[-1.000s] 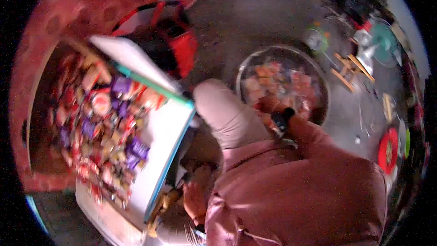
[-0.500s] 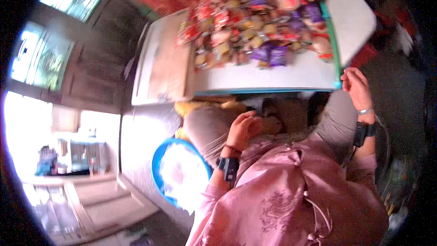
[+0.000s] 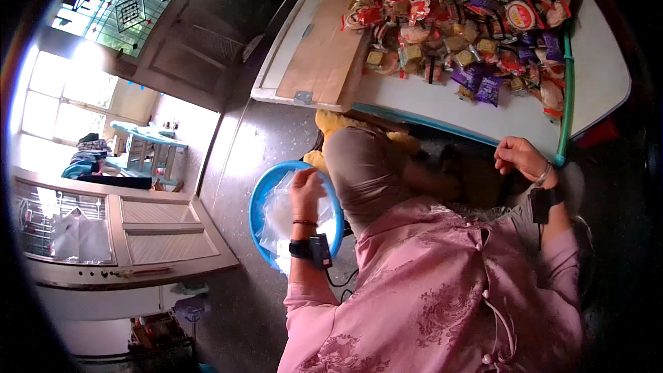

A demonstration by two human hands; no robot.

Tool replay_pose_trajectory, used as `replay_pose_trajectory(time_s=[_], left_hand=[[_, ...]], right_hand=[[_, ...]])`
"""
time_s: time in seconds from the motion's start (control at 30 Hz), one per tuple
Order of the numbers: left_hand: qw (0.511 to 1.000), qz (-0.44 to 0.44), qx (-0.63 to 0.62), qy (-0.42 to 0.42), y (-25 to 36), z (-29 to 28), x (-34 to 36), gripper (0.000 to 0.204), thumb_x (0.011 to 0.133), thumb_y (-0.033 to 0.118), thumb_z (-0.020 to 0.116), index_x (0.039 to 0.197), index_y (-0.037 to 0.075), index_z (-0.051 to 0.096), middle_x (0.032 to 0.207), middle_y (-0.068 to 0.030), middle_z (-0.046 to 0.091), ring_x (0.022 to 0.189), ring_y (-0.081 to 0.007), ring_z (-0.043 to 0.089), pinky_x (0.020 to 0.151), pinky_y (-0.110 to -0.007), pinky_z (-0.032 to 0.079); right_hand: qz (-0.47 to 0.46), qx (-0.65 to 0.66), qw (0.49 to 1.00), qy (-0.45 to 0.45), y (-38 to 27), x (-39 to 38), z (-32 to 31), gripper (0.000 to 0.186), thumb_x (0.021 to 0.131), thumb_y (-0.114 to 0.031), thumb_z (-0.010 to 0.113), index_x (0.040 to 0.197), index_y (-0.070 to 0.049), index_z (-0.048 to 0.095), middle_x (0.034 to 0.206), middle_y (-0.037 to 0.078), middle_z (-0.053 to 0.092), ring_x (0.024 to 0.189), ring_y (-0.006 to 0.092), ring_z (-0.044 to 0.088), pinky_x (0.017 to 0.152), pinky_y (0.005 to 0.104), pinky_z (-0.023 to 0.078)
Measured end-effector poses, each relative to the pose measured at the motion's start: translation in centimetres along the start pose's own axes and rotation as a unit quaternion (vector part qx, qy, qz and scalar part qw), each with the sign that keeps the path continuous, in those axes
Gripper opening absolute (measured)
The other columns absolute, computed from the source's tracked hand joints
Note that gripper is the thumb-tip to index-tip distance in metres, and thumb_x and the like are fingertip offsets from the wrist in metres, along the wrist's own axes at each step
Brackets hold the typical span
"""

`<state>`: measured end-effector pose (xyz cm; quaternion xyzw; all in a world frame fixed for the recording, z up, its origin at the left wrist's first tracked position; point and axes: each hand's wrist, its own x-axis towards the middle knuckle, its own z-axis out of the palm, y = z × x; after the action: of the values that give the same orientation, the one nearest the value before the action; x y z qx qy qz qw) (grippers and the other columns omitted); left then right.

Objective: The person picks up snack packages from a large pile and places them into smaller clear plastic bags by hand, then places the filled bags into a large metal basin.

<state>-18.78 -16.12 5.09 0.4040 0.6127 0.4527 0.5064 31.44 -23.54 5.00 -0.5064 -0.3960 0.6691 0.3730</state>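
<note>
My left hand hangs over the blue basin on the floor at my left. Its fingers are slightly blurred and loosely bent, with nothing visible in them. Clear plastic bags fill the basin, just beside that hand. My right hand is in the air by the table's near edge, left of the green tube's lower end. Its fingers are half curled and apart, holding nothing that I can see. Many small wrapped snacks are heaped on the white table, including purple packets.
A flat brown cardboard piece lies on the table's left part. The green tube edges the snack pile at right. Below the table is a yellow cushion-like thing, beside my knee. A wooden door stands at far left.
My left hand has moved left from above my lap to over the basin. The view has swung left, so the table appears farther right. My right hand stays near the table edge.
</note>
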Motion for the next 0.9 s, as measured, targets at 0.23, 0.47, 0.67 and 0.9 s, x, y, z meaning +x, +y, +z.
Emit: replay_pose_trajectory(time_s=[0.23,0.47,0.67,0.9], left_hand=[[0.847,0.079,0.493,0.186,-4.9,-12.7,0.4,0.014,0.074,0.008,0.058,0.088,0.007,0.062,0.075,-0.0142,0.063,0.068,-0.0302,0.060,0.064,-0.037,0.050],[0.734,0.042,0.629,0.252,-5.1,-13.0,-1.7,0.032,0.065,0.010,0.065,0.097,0.012,0.061,0.098,-0.0126,0.060,0.094,-0.0339,0.056,0.083,-0.041,0.045],[0.683,-0.088,0.671,0.274,-3.4,-12.6,-1.6,0.058,0.064,0.024,0.073,0.117,0.014,0.051,0.117,-0.0082,0.057,0.112,-0.0305,0.051,0.095,-0.055,0.032],[0.663,-0.152,0.681,0.272,-3.1,-14.3,-0.8,0.059,0.064,0.032,0.076,0.113,0.012,0.049,0.107,-0.0115,0.063,0.105,-0.0307,0.057,0.094,-0.049,0.035]], right_hand=[[0.003,-0.031,1.000,0.005,0.6,0.2,0.3,0.021,0.088,-0.022,0.058,0.094,-0.003,0.055,0.078,0.006,0.061,0.063,0.0101,0.059,0.057,0.0214,0.048],[0.011,-0.032,0.999,0.011,0.9,0.6,0.8,0.018,0.087,-0.021,0.058,0.097,-0.006,0.055,0.079,0.003,0.061,0.063,0.0083,0.058,0.057,0.0191,0.045],[0.007,-0.047,0.999,0.013,1.1,0.6,0.9,0.020,0.088,-0.022,0.058,0.099,-0.005,0.055,0.081,0.003,0.061,0.064,0.0081,0.058,0.057,0.0201,0.046],[0.008,-0.065,0.998,0.017,1.1,0.8,1.2,0.019,0.087,-0.020,0.058,0.098,-0.005,0.055,0.081,0.003,0.061,0.065,0.0083,0.059,0.056,0.0199,0.046]])
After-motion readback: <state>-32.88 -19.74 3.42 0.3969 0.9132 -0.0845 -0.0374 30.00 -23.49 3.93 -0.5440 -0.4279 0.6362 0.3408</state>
